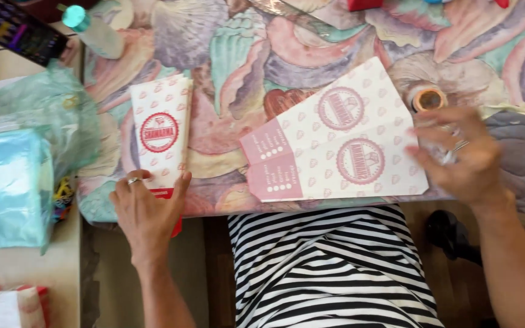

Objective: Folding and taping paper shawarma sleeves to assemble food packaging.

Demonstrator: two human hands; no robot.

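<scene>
A tablecloth (244,54) printed with large shells in pink, mint and lilac covered the table. At eleven o'clock a clear plastic bottle (95,33) with a turquoise cap lay tilted on it, and just beyond, at the ten o'clock corner, sat a dark box (16,30) with coloured print. At nine o'clock a heap of pale blue-green plastic bags (22,158) lay on a separate beige surface (44,273), with something small and yellow-black (63,191) tucked against its edge, perhaps clips, too blurred to tell. At seven o'clock a red-and-white package (7,307) showed. At one o'clock lay a roll of tape (428,98).
</scene>
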